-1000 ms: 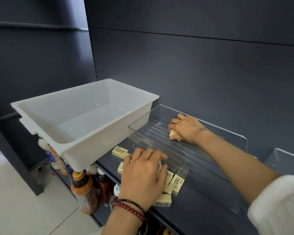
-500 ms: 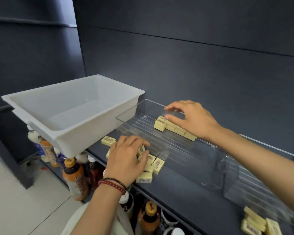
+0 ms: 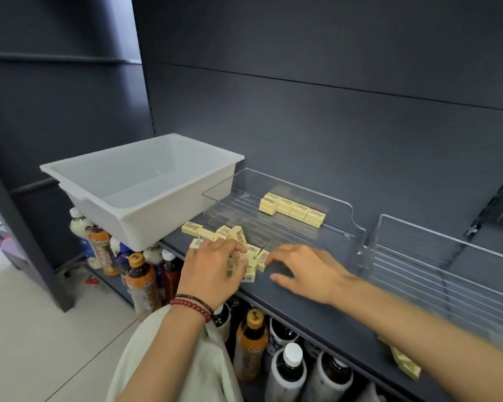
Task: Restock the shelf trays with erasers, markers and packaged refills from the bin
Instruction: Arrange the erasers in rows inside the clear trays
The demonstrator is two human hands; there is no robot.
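Several small yellow erasers (image 3: 207, 234) lie in a loose pile on the dark shelf (image 3: 317, 311), in front of a clear tray (image 3: 349, 211). My left hand (image 3: 212, 266) sits on the pile with its fingers curled over some erasers. My right hand (image 3: 307, 272) lies flat on the shelf beside it, its straight fingertips touching one eraser (image 3: 262, 260). A neat row of erasers (image 3: 292, 208) stands at the back of the clear tray. The white bin (image 3: 145, 184) at the left looks empty.
A second clear tray (image 3: 447, 256) stands to the right. A few more erasers (image 3: 404, 362) lie on the shelf near my right forearm. Bottles (image 3: 141, 281) crowd the lower shelf under the bin. The dark back panel rises behind the trays.
My right hand has left the row of erasers in the tray and come down to the loose pile on the shelf. My left hand has stayed on the pile.
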